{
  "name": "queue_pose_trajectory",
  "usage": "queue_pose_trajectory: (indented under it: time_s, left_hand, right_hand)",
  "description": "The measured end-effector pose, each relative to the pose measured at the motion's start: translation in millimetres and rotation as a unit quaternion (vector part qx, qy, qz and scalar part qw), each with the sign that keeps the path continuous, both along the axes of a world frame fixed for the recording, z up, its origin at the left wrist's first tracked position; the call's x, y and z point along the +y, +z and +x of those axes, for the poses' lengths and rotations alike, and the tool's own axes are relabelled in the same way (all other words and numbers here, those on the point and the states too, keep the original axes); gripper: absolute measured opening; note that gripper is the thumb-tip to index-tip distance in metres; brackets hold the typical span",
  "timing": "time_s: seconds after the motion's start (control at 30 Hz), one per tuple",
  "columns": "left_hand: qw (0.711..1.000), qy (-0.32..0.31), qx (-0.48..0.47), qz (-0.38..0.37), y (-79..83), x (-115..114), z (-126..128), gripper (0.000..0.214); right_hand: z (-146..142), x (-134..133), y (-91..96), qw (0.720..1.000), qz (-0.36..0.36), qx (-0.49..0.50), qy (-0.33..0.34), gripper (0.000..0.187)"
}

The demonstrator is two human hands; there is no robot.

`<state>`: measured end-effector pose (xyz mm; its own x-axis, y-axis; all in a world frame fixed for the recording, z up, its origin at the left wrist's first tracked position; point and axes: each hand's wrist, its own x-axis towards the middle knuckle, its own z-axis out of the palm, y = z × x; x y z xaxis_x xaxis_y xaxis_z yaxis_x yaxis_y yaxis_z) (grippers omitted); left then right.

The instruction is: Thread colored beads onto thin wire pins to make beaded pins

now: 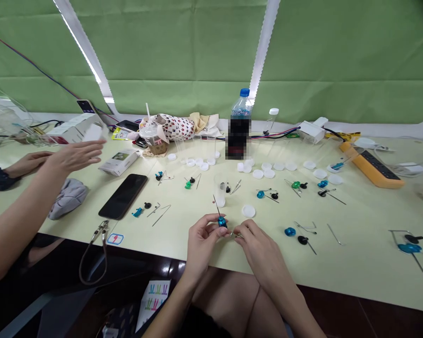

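While pinched, the glossy blue bead (222,222) carries a thin pin (216,207).

Pale laminate table (356,234), black smartphone (123,196), orange power strip (372,164), white plastic caps (257,174), bent metal wires (161,215)

Plastic cup (219,190) just beyond left hand (201,241)

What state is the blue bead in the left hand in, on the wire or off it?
On it: the thin wire sticks out of the top of the blue bead, which the left hand holds between its fingers.
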<state>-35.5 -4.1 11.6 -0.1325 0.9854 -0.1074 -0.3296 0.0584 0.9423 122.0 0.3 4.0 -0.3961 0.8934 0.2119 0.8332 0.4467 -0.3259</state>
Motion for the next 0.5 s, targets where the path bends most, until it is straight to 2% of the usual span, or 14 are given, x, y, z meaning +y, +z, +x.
queue_pose_trajectory:
  time_s: [0.2,0.3,0.5]
  left_hand:
    - [1.0,0.001,-0.005,0.006,-0.6,0,0,0.021]
    - [1.0,0.006,-0.005,0.009,-0.9,0,0,0.02]
    - [1.0,0.006,0.001,0.015,-1.9,1,0,0.017]
  right_hand:
    - [8,3,-5.8,1.0,0.008,0.018,-0.023,0.021]
    - [12,5,-4.6,0.999,0.001,0.007,-0.038,0.018]
    - [7,7,0.7,0.997,-0.025,-0.07,-0.035,0.009]
